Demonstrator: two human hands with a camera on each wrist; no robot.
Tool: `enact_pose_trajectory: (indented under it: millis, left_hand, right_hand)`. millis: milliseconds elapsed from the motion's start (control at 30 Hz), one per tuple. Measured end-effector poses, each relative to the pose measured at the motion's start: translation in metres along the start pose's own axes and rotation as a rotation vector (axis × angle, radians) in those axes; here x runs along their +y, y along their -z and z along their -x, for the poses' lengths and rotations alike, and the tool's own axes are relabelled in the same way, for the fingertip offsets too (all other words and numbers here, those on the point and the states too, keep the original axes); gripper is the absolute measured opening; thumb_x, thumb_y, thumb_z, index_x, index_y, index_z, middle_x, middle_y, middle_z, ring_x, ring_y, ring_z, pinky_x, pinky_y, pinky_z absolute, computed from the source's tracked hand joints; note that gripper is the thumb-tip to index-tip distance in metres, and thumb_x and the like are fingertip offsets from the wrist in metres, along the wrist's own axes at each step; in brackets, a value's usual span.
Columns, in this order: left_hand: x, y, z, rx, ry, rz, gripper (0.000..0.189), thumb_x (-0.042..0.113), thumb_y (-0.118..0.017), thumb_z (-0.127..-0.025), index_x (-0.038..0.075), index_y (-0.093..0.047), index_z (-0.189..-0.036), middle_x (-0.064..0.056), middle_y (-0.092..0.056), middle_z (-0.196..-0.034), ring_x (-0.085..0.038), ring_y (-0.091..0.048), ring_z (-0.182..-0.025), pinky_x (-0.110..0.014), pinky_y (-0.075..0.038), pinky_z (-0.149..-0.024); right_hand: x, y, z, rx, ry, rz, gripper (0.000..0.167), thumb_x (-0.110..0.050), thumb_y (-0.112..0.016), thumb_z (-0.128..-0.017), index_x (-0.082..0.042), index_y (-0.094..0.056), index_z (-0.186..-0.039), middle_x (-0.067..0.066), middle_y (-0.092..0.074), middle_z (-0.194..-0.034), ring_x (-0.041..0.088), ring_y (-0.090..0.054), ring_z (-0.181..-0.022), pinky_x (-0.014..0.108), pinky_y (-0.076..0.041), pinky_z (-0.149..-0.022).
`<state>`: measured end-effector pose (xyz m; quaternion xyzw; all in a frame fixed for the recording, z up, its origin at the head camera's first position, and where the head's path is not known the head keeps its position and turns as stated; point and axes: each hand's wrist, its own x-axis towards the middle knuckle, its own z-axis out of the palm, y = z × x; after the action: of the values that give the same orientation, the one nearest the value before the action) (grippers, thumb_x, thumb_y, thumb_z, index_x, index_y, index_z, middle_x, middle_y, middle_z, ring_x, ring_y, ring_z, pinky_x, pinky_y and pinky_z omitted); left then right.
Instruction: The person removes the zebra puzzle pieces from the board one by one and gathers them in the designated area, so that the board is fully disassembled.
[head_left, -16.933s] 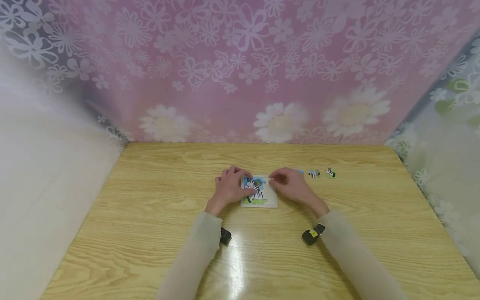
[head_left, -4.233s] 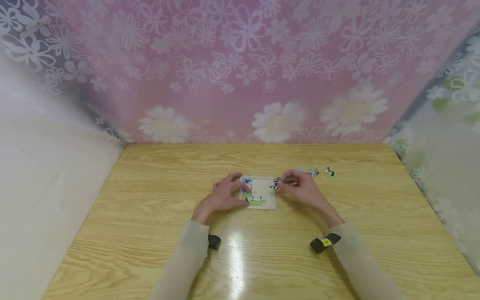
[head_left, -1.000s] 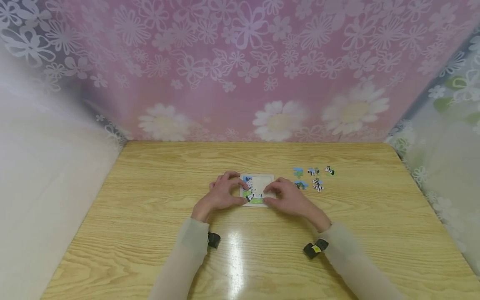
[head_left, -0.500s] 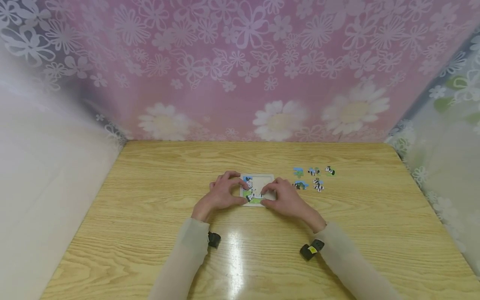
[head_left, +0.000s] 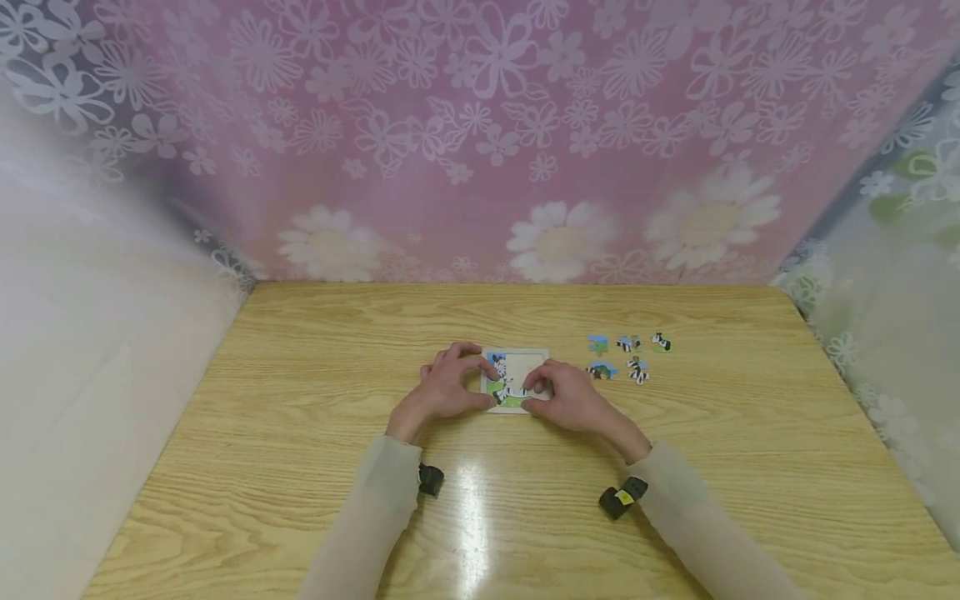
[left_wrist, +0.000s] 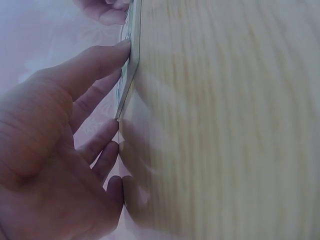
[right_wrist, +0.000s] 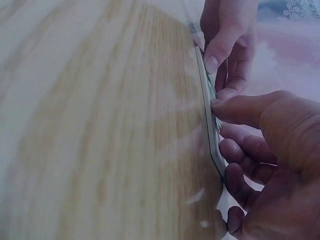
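A small square puzzle board (head_left: 517, 353) lies on the table between the hands. A zebra-head piece (head_left: 496, 360) sits at its upper left, and a green-and-white zebra piece (head_left: 512, 401) lies along its front edge. My left hand (head_left: 447, 385) rests at the board's left side, the thumb and index finger pressing on it. In the left wrist view, the left hand's (left_wrist: 55, 130) other fingertips touch the tabletop. My right hand (head_left: 572, 397) pinches the right end of the front zebra piece. In the right wrist view, the right thumb (right_wrist: 240, 109) is at the board's edge; the grip is partly hidden.
Right of the board, several loose puzzle pieces lie in two rows, among them a blue-green piece (head_left: 597, 344), a cow-like black-and-white piece (head_left: 661, 342) and a striped zebra piece (head_left: 637, 370). A flowered curtain (head_left: 465, 167) hangs behind the wooden table (head_left: 337, 333).
Since 4.2 s ago the right hand has set the striped zebra piece down among the loose ones and come back to the board's front right. The left hand has hardly moved.
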<state>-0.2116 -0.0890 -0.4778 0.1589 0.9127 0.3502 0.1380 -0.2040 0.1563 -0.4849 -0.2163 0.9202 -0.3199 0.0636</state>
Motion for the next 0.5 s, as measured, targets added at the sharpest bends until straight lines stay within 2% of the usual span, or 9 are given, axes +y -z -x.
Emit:
enact_pose_trajectory:
  millis: [500]
  left_hand:
    - [0.0084, -0.003, -0.003, 0.025, 0.061, -0.033, 0.019, 0.035, -0.081, -0.086, 0.033, -0.071, -0.102, 0.0, -0.04, -0.156, -0.035, -0.033, -0.144, -0.062, -0.021, -0.108]
  right_hand:
    - [-0.0004, -0.0007, -0.0007, -0.01, -0.033, -0.005, 0.017, -0.021, -0.082, -0.084, -0.013, -0.073, -0.097, -0.002, -0.064, -0.087, 0.012, -0.052, -0.078, 0.033, -0.033, -0.078]
